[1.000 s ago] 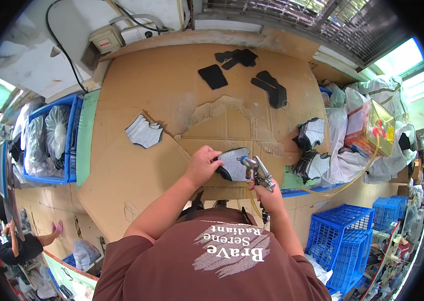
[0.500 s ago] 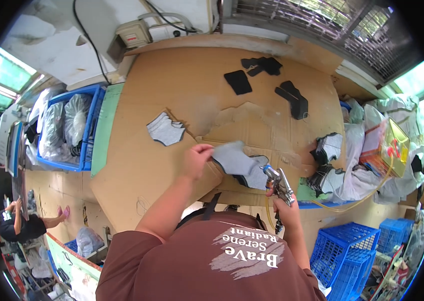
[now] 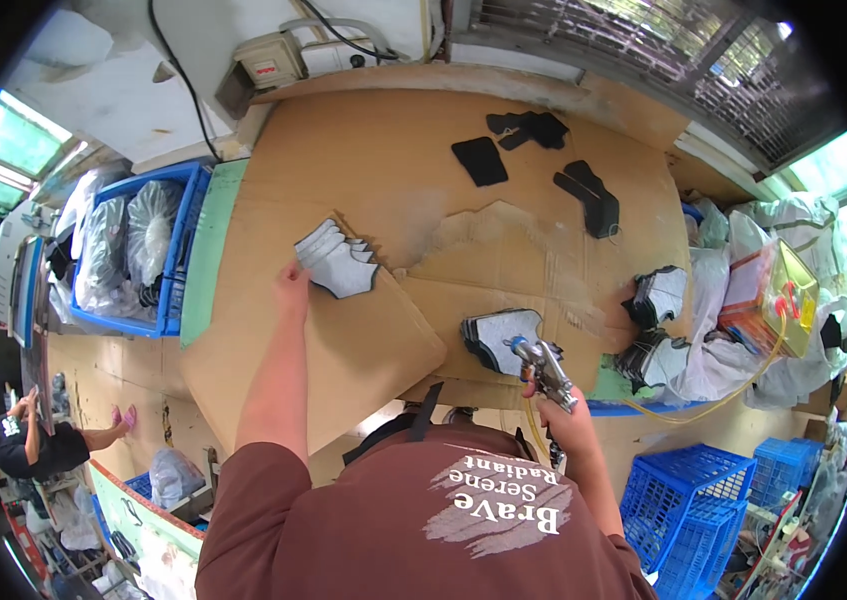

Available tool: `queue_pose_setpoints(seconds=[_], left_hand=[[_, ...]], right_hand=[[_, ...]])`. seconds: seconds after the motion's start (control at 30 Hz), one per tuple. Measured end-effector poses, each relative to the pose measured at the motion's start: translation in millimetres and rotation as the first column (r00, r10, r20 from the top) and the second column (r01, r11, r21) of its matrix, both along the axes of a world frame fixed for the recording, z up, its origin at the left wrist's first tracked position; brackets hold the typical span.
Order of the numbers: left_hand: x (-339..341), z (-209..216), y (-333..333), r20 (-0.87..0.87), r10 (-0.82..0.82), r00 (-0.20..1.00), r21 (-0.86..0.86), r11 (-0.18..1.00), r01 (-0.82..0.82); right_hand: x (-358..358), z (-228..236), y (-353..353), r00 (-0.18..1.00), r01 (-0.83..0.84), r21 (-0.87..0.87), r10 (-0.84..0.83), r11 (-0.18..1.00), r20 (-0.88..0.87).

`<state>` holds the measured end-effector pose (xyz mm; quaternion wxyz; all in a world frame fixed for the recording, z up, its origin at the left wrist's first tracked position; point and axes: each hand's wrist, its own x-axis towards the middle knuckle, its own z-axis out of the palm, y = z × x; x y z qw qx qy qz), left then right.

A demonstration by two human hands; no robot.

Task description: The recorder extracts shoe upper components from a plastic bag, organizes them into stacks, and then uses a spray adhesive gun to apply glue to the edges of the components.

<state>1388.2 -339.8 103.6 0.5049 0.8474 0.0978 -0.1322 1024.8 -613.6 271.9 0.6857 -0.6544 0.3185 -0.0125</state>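
Note:
My left hand (image 3: 292, 287) is at the lower left corner of a fanned row of grey, dark-edged fabric pieces (image 3: 340, 264), its fingers pinched on the nearest piece. In my right hand (image 3: 568, 418) is a metal spray gun (image 3: 546, 372) with a yellowish hose running down from it. The gun's nozzle points up and left, over the edge of a stack of similar grey pieces (image 3: 500, 332) close to my body. Part of that stack is hidden behind the gun.
Brown cardboard (image 3: 343, 160) covers the table. Black cut pieces (image 3: 478, 161) lie at the back, and more grey stacks (image 3: 658, 296) sit at the right edge. A blue crate (image 3: 183, 245) with bagged goods stands left. A yellow hose (image 3: 718, 418) crosses on the right; a person (image 3: 28, 440) sits far left.
My left hand has carried a grey piece from above the near stack leftward to the fanned row. The spray gun has dropped slightly and moved a little left, still in my right hand.

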Motion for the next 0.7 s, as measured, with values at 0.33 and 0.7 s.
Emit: queue_pose_setpoints(seconds=[0.33,0.7], left_hand=[[-166,104,-136,0.246,-0.707,0.663,-0.136,0.652,0.746],[-179,95,-146,0.329,-0.723,0.608,-0.051,0.629,0.776]], right_hand=[[16,1,6,1.000,-0.011,0.028,0.011,1.000,-0.016],[12,-9,3,0.999,0.029,0.088,-0.030,0.996,0.019]])
